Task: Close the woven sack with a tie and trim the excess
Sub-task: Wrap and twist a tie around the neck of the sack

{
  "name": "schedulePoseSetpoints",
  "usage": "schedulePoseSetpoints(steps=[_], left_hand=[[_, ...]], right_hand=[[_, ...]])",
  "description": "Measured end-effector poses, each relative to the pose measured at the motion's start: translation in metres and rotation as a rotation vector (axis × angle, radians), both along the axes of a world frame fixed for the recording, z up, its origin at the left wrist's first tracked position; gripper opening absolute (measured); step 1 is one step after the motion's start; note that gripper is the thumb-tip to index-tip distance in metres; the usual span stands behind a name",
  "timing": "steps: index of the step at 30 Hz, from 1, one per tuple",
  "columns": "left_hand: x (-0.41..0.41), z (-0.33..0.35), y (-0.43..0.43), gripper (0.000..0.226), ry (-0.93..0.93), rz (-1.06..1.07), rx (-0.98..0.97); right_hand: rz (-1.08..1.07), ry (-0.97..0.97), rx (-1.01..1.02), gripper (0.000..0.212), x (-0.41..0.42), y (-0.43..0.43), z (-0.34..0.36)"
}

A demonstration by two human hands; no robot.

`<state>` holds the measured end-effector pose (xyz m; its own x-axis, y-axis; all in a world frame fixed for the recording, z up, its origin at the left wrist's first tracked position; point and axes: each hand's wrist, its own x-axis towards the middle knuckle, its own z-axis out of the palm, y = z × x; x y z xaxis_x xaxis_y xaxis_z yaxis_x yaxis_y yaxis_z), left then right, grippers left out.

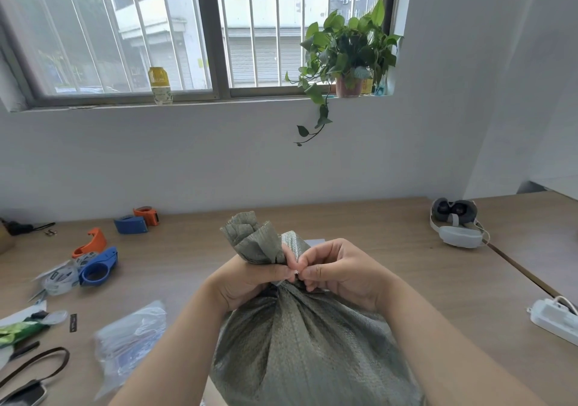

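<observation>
A grey-green woven sack (306, 349) stands full on the wooden table in front of me, its mouth gathered into a bunched neck (253, 239). My left hand (250, 280) is wrapped around that neck just below the flared top. My right hand (337, 271) meets it from the right, thumb and fingertips pinched on a small pale tie (297, 271) at the neck. Most of the tie is hidden between my fingers, so how far it goes around the neck I cannot tell.
On the table's left lie blue and orange tape dispensers (97, 268), tape rolls, a clear plastic bag (131, 340), a green packet and a dark strap (34, 365). A headset (456, 224) sits far right, a white power strip (553, 318) near the right edge.
</observation>
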<state>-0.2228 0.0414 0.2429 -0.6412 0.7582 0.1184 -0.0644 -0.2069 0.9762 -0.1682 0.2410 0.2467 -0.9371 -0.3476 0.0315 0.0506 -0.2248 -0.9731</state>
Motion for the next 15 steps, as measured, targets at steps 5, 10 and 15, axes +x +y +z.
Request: schedulePoseSetpoints(steps=[5, 10, 15], left_hand=[[0.0016, 0.0017, -0.0001, 0.015, 0.048, 0.037, -0.036], [0.0027, 0.0060, 0.0022, 0.024, 0.136, 0.060, -0.094], [0.0032, 0.0077, 0.0019, 0.023, 0.209, 0.084, -0.141]], right_hand=[[0.021, 0.002, 0.053, 0.015, -0.0010, 0.0031, 0.0040], [0.034, 0.029, 0.061, 0.015, -0.0024, 0.0033, 0.0046], [0.005, 0.054, 0.018, 0.023, -0.0016, 0.0052, 0.0026]])
